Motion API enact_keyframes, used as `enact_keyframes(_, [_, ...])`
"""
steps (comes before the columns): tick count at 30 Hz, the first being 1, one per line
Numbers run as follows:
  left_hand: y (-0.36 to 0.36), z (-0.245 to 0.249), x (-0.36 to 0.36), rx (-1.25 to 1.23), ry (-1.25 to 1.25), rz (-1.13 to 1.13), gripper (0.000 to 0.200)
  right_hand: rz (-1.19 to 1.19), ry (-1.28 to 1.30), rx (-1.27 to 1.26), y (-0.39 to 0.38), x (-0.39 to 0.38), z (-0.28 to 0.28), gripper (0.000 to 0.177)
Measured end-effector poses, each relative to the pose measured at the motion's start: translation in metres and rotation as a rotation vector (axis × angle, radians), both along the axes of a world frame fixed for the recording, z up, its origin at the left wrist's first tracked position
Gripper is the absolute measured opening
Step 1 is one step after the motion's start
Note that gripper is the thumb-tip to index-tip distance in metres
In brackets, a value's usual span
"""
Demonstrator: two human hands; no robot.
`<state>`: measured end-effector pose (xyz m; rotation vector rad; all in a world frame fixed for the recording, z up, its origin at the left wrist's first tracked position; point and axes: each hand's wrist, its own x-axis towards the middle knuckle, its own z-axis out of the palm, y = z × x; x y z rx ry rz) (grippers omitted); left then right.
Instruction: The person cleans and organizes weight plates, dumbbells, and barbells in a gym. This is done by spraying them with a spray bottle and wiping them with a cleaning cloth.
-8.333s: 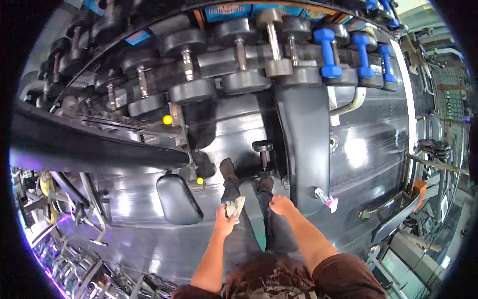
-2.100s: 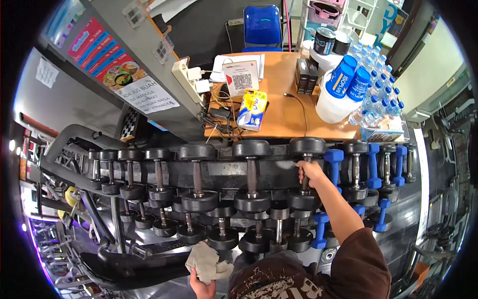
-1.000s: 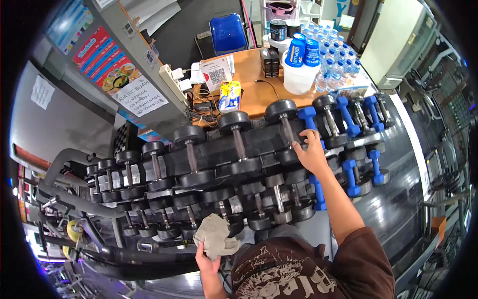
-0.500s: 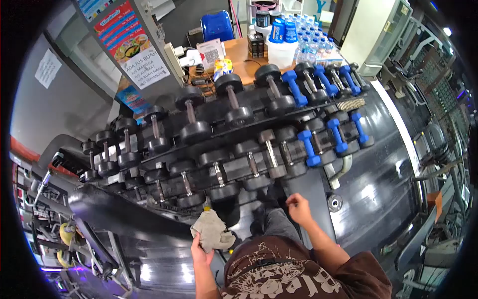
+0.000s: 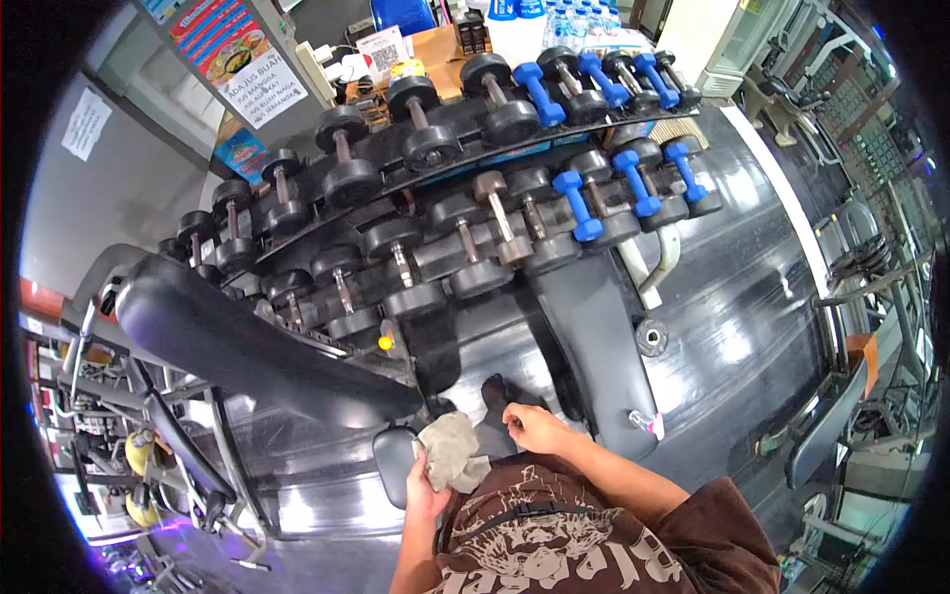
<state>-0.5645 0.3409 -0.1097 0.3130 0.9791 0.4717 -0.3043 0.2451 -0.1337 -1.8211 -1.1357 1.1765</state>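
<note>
My left hand (image 5: 424, 492) is closed on a crumpled grey cloth (image 5: 452, 453), with the thumb lying along its edge. Just right of the cloth, my right hand (image 5: 537, 430) hovers in front of my shirt, its fingers curled in and nothing showing in them. Beneath the hands are my dark trousers and one dark-socked foot (image 5: 495, 391). Ahead stands a two-tier rack of dumbbells. Black round dumbbells (image 5: 430, 144) fill most of it, and blue dumbbells (image 5: 579, 206) sit toward the right end. Neither hand touches the rack.
A black padded bench (image 5: 237, 342) slopes across the left. Another flat bench (image 5: 601, 346) lies right of my legs, with a small clear bottle (image 5: 646, 424) at its near end. A weight plate (image 5: 652, 337) lies on the floor. Behind the rack is a wooden desk (image 5: 440, 54).
My view has tipped downward, so the rack sits higher and more floor and bench show. The cloth stays in my left hand. My right hand has come left, closer to the cloth.
</note>
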Motion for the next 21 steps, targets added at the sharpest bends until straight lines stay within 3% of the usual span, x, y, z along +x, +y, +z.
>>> enact_keyframes(6, [-0.101,-0.005,-0.020,0.007,-0.012,0.069,0.057,-0.002,-0.092,-0.045,-0.113,0.003,-0.026,0.016])
enact_keyframes(8, [-0.142,-0.003,-0.024,0.009,0.029,0.085,0.056,-0.024,-0.177,0.087,-0.161,0.020,-0.039,0.013])
enact_keyframes(12, [-0.213,-0.008,-0.044,-0.002,0.067,0.140,0.056,-0.442,-0.455,0.194,-0.262,0.064,-0.055,0.016])
enact_keyframes(16, [-0.260,0.009,-0.056,0.017,0.116,0.176,0.056,-0.757,-0.422,-0.053,-0.339,0.120,-0.087,0.020])
enact_keyframes(20, [-0.282,0.031,-0.070,0.098,0.146,0.210,0.056,-0.667,-0.511,-0.327,-0.375,0.131,-0.141,0.046])
enact_keyframes(21, [-0.286,0.034,-0.075,0.115,0.162,0.227,0.056,-0.629,-0.436,-0.448,-0.379,0.132,-0.148,0.063])
